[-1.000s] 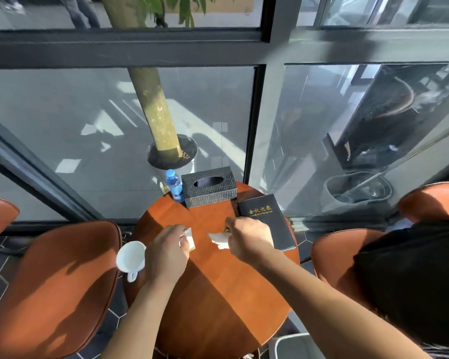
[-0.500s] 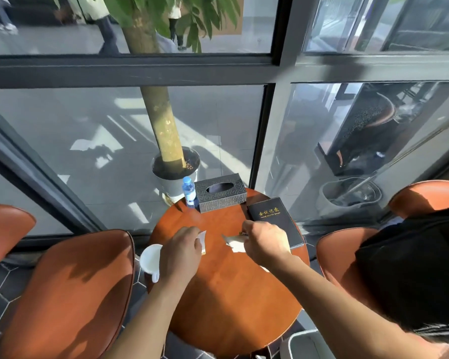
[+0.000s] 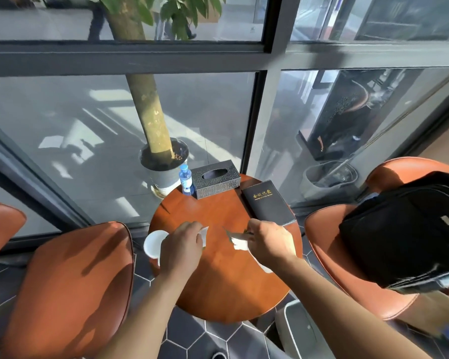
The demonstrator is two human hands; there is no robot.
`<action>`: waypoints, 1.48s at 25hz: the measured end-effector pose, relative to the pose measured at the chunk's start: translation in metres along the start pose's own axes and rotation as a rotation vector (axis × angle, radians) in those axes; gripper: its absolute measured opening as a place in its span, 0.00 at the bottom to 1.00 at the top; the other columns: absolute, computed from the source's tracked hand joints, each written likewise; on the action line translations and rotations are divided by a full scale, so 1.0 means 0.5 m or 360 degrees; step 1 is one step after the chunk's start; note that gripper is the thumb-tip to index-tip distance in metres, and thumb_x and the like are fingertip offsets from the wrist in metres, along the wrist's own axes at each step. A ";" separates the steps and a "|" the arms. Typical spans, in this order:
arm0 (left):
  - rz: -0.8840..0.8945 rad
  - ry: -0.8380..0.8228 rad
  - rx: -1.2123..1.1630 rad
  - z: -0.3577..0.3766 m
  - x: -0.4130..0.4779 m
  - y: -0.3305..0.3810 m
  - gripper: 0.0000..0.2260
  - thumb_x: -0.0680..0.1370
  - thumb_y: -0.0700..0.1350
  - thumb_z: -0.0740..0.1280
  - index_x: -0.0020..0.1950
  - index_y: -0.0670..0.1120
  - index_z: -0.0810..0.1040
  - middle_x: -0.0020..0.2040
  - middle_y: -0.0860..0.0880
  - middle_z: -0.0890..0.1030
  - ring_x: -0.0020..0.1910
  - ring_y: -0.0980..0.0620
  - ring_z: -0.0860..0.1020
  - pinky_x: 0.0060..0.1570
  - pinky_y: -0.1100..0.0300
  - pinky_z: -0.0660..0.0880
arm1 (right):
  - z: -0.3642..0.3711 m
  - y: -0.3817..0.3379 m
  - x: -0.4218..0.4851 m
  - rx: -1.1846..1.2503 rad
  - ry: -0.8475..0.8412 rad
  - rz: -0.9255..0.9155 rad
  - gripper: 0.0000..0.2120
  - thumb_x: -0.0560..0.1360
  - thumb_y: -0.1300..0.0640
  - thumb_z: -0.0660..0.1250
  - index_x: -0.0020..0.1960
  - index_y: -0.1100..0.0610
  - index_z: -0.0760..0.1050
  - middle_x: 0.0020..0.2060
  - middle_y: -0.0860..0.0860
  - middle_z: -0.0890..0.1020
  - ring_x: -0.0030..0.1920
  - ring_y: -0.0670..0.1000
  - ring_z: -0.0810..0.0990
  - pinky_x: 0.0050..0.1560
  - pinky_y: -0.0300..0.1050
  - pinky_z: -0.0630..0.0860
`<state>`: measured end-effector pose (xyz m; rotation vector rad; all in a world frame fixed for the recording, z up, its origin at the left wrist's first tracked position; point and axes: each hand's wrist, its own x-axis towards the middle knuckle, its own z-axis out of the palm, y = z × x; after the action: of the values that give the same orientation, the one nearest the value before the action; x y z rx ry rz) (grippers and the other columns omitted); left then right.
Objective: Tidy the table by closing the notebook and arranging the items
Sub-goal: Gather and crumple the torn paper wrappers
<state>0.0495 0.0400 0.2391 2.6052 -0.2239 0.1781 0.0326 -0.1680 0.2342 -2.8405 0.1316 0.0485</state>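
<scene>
Round brown wooden surface (image 3: pixel 226 281): black notebook (image 3: pixel 268 205) is shut; left hand (image 3: pixel 183 246) and right hand (image 3: pixel 268 243) each pinch white paper scraps (image 3: pixel 240 243), not yet tidied.

orange-brown table (image 3: pixel 226 275), black notebook (image 3: pixel 268 207) with gold lettering, grey fret-patterned tissue box (image 3: pixel 215 183), white cup (image 3: pixel 153 244).

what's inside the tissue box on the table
Through the oval slot of the tissue box only darkness shows, and no tissue sticks out of it. The lid covers the rest of the inside, so whether tissues remain cannot be told.
</scene>
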 end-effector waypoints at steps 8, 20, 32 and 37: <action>0.0189 -0.0078 -0.0014 0.098 -0.025 0.094 0.08 0.74 0.35 0.67 0.37 0.45 0.72 0.36 0.44 0.78 0.33 0.40 0.75 0.31 0.58 0.62 | 0.003 0.119 -0.071 0.0045 -0.0045 0.0180 0.08 0.71 0.58 0.64 0.49 0.51 0.76 0.42 0.52 0.83 0.42 0.62 0.80 0.36 0.46 0.69; 0.0225 -0.0359 -0.0143 0.392 -0.197 0.310 0.06 0.72 0.36 0.67 0.47 0.44 0.80 0.42 0.45 0.81 0.42 0.40 0.79 0.39 0.53 0.73 | 0.118 0.476 -0.242 0.0272 -0.0196 0.0505 0.08 0.72 0.59 0.63 0.49 0.51 0.75 0.43 0.54 0.84 0.43 0.62 0.81 0.40 0.49 0.77; -0.0219 -0.0600 -0.0371 0.841 -0.355 0.338 0.06 0.73 0.40 0.65 0.46 0.46 0.80 0.43 0.49 0.82 0.41 0.46 0.76 0.38 0.57 0.73 | 0.431 0.835 -0.352 0.0444 -0.0161 0.0991 0.05 0.70 0.59 0.65 0.45 0.53 0.75 0.40 0.54 0.81 0.38 0.59 0.72 0.37 0.45 0.70; -0.0282 -0.0732 -0.0282 0.984 -0.366 0.301 0.02 0.74 0.40 0.64 0.43 0.44 0.77 0.42 0.47 0.80 0.42 0.44 0.75 0.40 0.54 0.72 | 0.570 0.897 -0.356 0.0636 -0.0240 0.1199 0.04 0.70 0.61 0.64 0.39 0.53 0.72 0.33 0.46 0.75 0.38 0.56 0.74 0.32 0.42 0.64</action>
<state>-0.1174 -0.3142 -0.1415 2.4378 -0.1575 -0.4857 -0.1931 -0.4957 -0.1602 -2.2305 1.0356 0.3486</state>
